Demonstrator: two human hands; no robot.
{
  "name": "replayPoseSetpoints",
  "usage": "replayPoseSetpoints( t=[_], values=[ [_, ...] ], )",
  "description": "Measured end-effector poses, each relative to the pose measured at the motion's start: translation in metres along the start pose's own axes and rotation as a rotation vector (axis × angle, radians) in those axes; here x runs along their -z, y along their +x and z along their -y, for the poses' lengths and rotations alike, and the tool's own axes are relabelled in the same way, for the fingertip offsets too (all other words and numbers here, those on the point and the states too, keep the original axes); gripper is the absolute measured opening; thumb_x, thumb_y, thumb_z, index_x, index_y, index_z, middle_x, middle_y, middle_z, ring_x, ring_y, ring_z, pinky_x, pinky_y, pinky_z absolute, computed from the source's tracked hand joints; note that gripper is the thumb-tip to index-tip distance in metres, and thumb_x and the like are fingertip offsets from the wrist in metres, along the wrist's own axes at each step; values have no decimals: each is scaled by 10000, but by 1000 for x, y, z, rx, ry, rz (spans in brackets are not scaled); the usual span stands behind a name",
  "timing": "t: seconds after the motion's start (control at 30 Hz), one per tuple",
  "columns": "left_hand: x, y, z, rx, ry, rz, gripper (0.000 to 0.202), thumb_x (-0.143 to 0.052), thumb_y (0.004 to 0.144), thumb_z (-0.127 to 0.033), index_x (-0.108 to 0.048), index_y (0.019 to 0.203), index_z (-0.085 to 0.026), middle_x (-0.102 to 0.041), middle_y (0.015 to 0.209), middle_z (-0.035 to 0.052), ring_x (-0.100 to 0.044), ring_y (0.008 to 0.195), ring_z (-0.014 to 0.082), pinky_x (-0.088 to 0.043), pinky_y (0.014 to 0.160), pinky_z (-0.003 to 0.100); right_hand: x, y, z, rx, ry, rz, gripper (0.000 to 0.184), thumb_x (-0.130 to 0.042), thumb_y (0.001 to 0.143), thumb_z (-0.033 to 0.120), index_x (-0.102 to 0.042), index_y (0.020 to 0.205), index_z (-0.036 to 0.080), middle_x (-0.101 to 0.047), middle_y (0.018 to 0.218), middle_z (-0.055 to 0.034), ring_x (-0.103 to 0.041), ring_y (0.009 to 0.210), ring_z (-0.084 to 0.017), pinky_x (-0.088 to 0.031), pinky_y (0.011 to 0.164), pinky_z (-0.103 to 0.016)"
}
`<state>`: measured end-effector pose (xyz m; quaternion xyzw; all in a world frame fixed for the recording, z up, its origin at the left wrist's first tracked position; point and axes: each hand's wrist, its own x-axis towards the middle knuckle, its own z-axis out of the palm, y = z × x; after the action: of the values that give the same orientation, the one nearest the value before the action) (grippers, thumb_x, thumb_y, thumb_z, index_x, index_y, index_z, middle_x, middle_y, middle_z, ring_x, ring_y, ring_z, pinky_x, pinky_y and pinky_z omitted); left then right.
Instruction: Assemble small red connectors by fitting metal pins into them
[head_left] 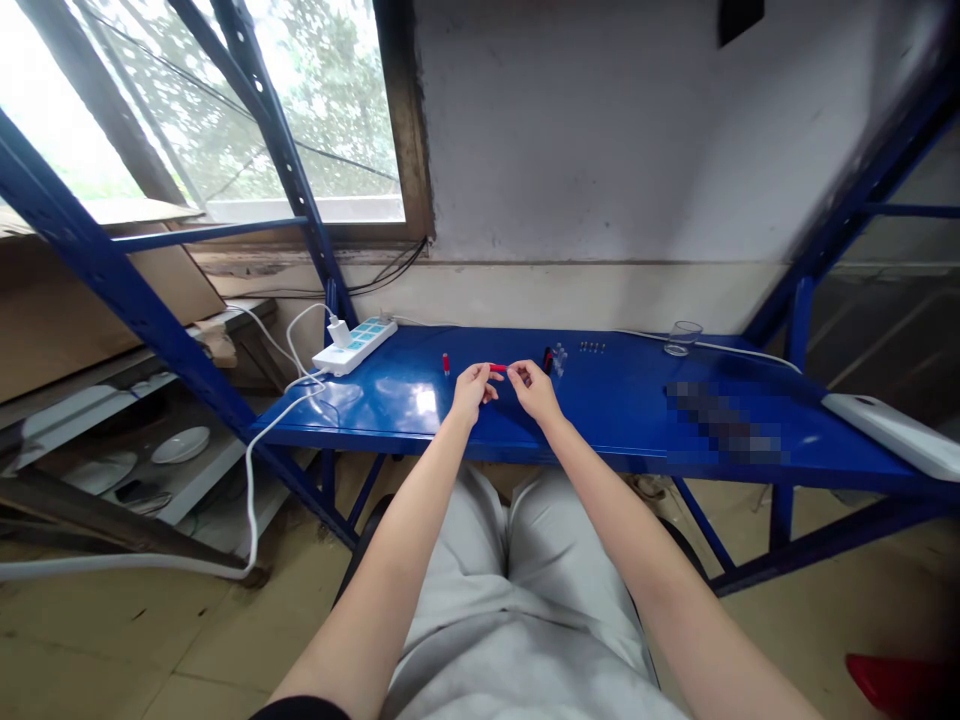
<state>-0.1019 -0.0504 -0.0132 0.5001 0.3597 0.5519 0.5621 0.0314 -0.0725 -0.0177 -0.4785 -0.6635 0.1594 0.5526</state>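
Note:
A slim red pen-like tube (499,368) lies level between my two hands, just above the blue table (390,415). My left hand (474,388) pinches its left end, the other fingers loosely curled. At its right end, the fingertips of my right hand (531,386) are closed on it. The tube is too small in view to make out its exact kind. Left of my hands a short red piece with a pale lower end (446,364) stands upright on the table. Just behind my right hand are dark and red pieces (547,360) and several clear pieces (559,360), partly hidden.
Several tiny metallic pieces (592,347) stand in a row farther back. A clear glass cup (682,340) is at the back right, near a blurred dark object (720,420) and a white device (892,432). A white power strip (355,346) with cables occupies the left end.

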Motion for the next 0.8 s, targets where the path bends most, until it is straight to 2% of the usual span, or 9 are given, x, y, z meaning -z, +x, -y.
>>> replayPoseSetpoints(
  t=[0.17, 0.5, 0.63, 0.8],
  values=[
    [-1, -2, -1, -13, 9, -11, 271, -515, 820, -397, -521, 843, -126, -614, 726, 23, -478, 359, 34, -236, 329, 168, 0, 0, 1, 27, 1, -19, 273, -459, 818, 437, -557, 826, 182, -611, 796, -44, -535, 661, -145, -433, 647, -279],
    [0, 0, 1, -26, -7, -65, 332, -538, 785, -458, -514, 808, -128, -595, 670, 10, -444, 343, 33, -234, 321, 172, -1, 0, 0, 42, -68, 2, 243, -465, 815, 378, -576, 885, 173, -625, 835, -58, -535, 635, -142, -447, 652, -290],
    [0, 0, 0, -22, 1, -73, 332, -540, 783, -462, -508, 800, -132, -587, 654, 2, -439, 341, 30, -237, 321, 167, -2, 0, -4, 107, -119, 25, 251, -441, 836, 337, -589, 960, 178, -630, 924, -72, -552, 675, -150, -458, 692, -303],
    [0, 0, -1, -54, 14, -141, 297, -523, 802, -437, -497, 813, -141, -563, 625, -20, -427, 328, 31, -239, 315, 170, -3, 0, -7, 192, -251, 59, 225, -419, 854, 287, -605, 929, 187, -590, 889, -74, -544, 706, -169, -453, 689, -315]
  ],
)
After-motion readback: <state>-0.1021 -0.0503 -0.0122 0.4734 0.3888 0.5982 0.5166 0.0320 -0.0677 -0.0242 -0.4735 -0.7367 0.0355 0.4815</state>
